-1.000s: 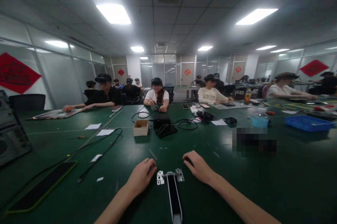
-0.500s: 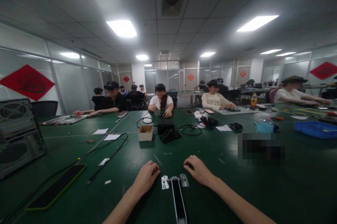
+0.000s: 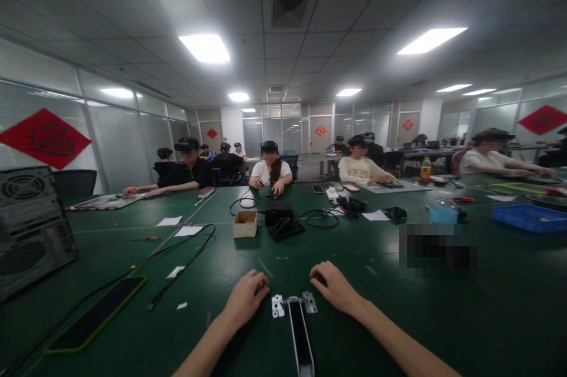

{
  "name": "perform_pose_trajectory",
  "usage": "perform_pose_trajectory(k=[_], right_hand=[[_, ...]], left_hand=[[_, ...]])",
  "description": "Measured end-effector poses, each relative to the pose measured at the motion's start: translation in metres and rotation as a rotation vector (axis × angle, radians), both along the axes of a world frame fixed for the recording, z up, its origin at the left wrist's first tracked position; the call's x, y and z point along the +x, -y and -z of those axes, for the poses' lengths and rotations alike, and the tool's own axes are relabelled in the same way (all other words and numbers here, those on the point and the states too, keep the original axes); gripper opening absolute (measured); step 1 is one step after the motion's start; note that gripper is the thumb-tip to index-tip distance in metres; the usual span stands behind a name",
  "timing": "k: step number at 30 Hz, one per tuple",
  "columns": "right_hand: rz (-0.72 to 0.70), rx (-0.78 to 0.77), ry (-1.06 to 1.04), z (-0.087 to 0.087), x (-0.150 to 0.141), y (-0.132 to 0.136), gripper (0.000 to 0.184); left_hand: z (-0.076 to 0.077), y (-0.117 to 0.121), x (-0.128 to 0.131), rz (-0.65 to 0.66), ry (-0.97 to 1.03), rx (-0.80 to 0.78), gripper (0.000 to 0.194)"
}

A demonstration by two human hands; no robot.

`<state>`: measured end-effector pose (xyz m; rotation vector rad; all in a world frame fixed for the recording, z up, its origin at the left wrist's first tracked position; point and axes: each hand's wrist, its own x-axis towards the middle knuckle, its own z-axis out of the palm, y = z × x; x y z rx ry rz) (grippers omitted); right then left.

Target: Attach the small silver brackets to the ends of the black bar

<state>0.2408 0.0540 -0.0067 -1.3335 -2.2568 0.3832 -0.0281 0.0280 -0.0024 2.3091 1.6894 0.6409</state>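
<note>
A metal hinge-like part (image 3: 299, 330) lies on the green table in front of me. It has two silver bracket plates with holes at its far end and a long dark bar with silver edges running toward me. My left hand (image 3: 247, 295) rests on the table just left of the brackets, fingers loosely bent and holding nothing I can see. To the right, my right hand (image 3: 334, 287) lies palm down with thumb and fingers apart. Neither hand touches the metal part.
Ahead stand a small cardboard box (image 3: 245, 224) and a black device (image 3: 280, 214). On the left are a computer case (image 3: 33, 229), a cable (image 3: 183, 265) and a green-edged black slab (image 3: 97, 315). A blue tray (image 3: 531, 220) sits right. Several people work across the table.
My hands and the metal part stay practically still. Across the table, the person in the middle has shifted their hands and a dark object slightly.
</note>
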Motion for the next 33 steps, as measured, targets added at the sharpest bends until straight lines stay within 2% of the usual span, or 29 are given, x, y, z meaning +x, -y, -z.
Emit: perform_pose_trajectory(k=[4,7,11,13,15,18,21,28,33], right_hand=[[0.005,-0.001,-0.001,0.0,0.001,0.001,0.024],[0.012,-0.008,-0.002,-0.008,0.004,0.009,0.028],[0.146,0.004,0.011,-0.031,-0.003,0.044,0.032],[0.2,-0.01,0.016,-0.043,-0.018,0.068,0.029],[0.213,-0.094,0.074,-0.049,-0.039,0.087,0.029],[0.26,-0.208,0.194,-0.046,-0.07,0.099,0.036],[0.328,-0.238,0.204,-0.038,-0.086,0.094,0.042],[0.345,-0.297,0.14,-0.032,-0.078,0.081,0.044],[0.326,-0.234,0.12,-0.025,-0.075,0.08,0.036]], left_hand=[[0.0,-0.001,-0.001,0.021,0.01,0.005,0.017],[0.0,0.0,-0.001,0.036,0.01,0.003,0.018],[0.0,0.001,-0.001,0.045,0.021,0.007,0.019],[0.001,0.001,0.0,0.048,0.034,0.017,0.02],[0.002,0.002,0.0,0.047,0.052,0.029,0.02],[0.002,0.005,0.0,0.044,0.076,0.061,0.022],[-0.001,0.011,0.001,0.078,0.085,0.09,0.025],[-0.008,0.027,0.012,0.29,-0.005,0.05,0.025],[-0.003,0.026,0.019,0.273,-0.007,0.062,0.017]])
